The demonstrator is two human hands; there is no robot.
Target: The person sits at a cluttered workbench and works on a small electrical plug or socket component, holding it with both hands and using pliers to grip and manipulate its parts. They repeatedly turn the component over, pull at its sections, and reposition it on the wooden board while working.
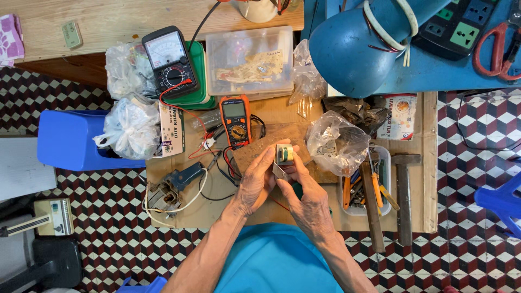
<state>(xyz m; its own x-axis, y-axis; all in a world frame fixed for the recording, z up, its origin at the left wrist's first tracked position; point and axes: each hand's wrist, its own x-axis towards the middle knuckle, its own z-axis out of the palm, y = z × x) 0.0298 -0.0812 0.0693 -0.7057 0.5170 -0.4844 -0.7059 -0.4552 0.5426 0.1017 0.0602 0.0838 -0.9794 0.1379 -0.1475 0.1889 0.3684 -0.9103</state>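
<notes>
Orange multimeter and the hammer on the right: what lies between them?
In the head view, between the orange multimeter and hammer: a crumpled clear plastic bag and a tool tray.

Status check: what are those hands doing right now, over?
Left hand and right hand both gripping small coil part. Held above workboard. Nothing in the way.

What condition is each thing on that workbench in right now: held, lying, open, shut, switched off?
Small coil part: held up between both hands.
Left hand: gripping the part.
Right hand: gripping the part.
Orange meter: lying flat, screen blank.
Black dial meter: lying tilted, red lead attached.
Clear plastic box: lid shut.
Hammer: lying unused.
Red scissors: lying partly open.
</notes>
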